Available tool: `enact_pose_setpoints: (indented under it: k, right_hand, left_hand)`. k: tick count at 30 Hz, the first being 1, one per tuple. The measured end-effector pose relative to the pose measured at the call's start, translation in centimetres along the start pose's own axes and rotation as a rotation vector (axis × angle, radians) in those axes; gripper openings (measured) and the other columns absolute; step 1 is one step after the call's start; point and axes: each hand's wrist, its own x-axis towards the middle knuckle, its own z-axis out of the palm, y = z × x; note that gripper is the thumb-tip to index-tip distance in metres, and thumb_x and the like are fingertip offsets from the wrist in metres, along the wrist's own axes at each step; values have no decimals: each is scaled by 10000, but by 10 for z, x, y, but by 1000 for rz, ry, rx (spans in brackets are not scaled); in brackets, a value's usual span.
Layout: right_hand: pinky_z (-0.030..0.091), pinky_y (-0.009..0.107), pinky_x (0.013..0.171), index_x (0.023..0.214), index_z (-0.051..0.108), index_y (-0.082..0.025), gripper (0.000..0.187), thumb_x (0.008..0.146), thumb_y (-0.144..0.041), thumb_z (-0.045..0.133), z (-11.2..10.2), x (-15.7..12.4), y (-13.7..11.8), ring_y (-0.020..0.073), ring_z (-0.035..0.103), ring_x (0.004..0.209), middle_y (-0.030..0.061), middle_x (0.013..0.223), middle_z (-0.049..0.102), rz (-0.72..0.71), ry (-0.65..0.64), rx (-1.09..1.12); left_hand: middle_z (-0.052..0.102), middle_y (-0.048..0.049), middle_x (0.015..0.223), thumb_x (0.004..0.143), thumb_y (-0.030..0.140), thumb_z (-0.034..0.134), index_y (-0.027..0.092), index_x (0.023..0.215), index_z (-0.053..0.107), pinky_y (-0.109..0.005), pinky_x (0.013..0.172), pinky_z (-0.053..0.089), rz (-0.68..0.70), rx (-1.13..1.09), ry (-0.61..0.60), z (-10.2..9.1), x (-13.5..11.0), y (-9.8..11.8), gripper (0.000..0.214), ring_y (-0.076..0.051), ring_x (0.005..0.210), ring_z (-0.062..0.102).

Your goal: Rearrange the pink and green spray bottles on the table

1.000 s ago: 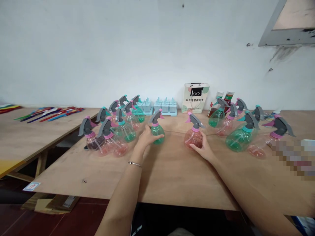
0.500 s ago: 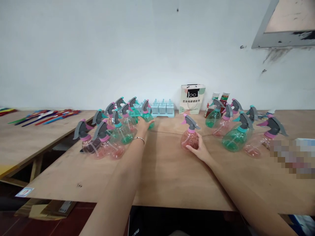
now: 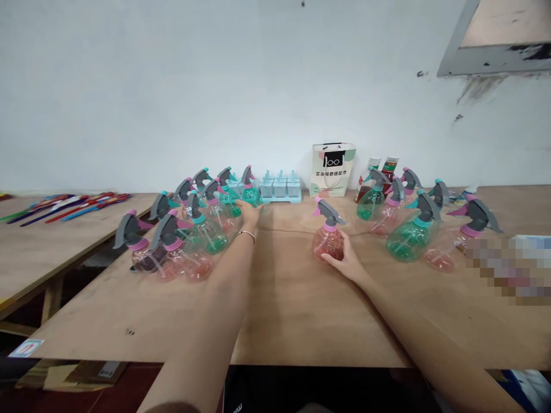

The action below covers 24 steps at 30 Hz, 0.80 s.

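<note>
My left hand point(image 3: 248, 213) reaches far across the wooden table point(image 3: 293, 298) and is closed round a green spray bottle point(image 3: 250, 193) with a grey trigger, set at the back of the left cluster of spray bottles point(image 3: 189, 229). A thin bracelet sits on that wrist. My right hand point(image 3: 344, 261) cups the lower side of a pink spray bottle point(image 3: 327, 238) that stands upright alone near the table's middle.
A second group of green and pink spray bottles point(image 3: 413, 229) stands at the right. Light blue ice-pop moulds point(image 3: 279, 186) and a small paper bag point(image 3: 332, 170) stand by the wall. Coloured strips point(image 3: 64, 205) lie on a side table at left.
My left hand has carried the green spray bottle from the table's middle back and left to the far edge of the left cluster. My right hand has stayed on the pink bottle.
</note>
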Motion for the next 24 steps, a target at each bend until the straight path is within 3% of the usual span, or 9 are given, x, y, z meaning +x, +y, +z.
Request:
enact_pose_setpoints:
  k: [4, 8, 11, 13, 16, 18, 21, 23, 24]
  right_hand:
    - [330, 574, 1206, 1461, 290, -254, 862, 779, -489, 762, 0, 0, 0, 325, 433, 1441, 183, 1531, 423, 10, 1, 0]
    - [333, 572, 1205, 1461, 305, -265, 886, 756, -506, 785, 1, 0, 3, 326, 444, 1431, 169, 1524, 434, 5, 16, -10]
    - [344, 576, 1198, 1479, 292, -274, 944, 729, -522, 808, 5, 0, 4, 331, 446, 1428, 166, 1527, 429, 10, 13, 6]
    - [344, 580, 1196, 1496, 281, -281, 962, 730, -525, 808, 8, -1, 1, 335, 431, 1436, 162, 1534, 417, -7, -9, -1]
    - [328, 575, 1204, 1513, 285, -297, 905, 781, -503, 776, 13, -6, -8, 325, 402, 1453, 141, 1538, 420, -92, -115, -80]
    - [344, 568, 1195, 1522, 287, -300, 849, 827, -487, 737, 17, -10, -15, 316, 422, 1438, 137, 1527, 440, -141, -206, -143]
    - [388, 552, 1172, 1537, 281, -309, 787, 879, -479, 677, 19, -15, -23, 307, 461, 1412, 133, 1528, 450, -178, -313, -214]
    - [403, 541, 1165, 1532, 299, -315, 749, 892, -472, 655, 14, -13, -27, 309, 463, 1411, 125, 1531, 451, -220, -296, -273]
    - [409, 539, 1159, 1521, 318, -306, 730, 892, -464, 653, 7, -11, -29, 316, 472, 1400, 128, 1518, 462, -248, -220, -303]
  left_hand:
    - [286, -314, 1483, 725, 136, 801, 60, 1356, 247, -417, 1184, 333, -14, -73, 81, -1, -16, 1, 842, -332, 1451, 331]
    - [324, -247, 1469, 877, 287, 674, 124, 1366, 295, -385, 1070, 459, 42, -156, 49, 2, -58, 7, 640, -269, 1307, 508]
    - [358, -174, 1489, 881, 402, 660, 233, 1392, 325, -434, 1088, 440, 266, -338, -208, 3, -110, 22, 634, -263, 1305, 522]
    - [326, -152, 1546, 771, 478, 770, 296, 1456, 269, -506, 1176, 323, 428, -393, -441, 0, -146, 37, 868, -310, 1442, 380]
    - [320, -172, 1555, 606, 511, 882, 282, 1497, 239, -548, 1201, 254, 472, -382, -535, -10, -185, 61, 1122, -361, 1482, 293]
    - [372, -164, 1520, 613, 469, 884, 277, 1480, 281, -537, 1179, 299, 452, -395, -526, -18, -195, 71, 1073, -346, 1437, 360]
    - [484, -125, 1413, 716, 381, 808, 290, 1404, 380, -464, 1065, 443, 365, -479, -526, -28, -191, 75, 816, -283, 1315, 493]
    - [556, -108, 1313, 741, 321, 768, 270, 1312, 471, -421, 1011, 477, 296, -527, -519, -33, -184, 74, 646, -257, 1233, 553]
    - [583, -102, 1265, 734, 291, 761, 255, 1260, 512, -411, 1006, 476, 266, -542, -513, -36, -180, 73, 583, -252, 1203, 572]
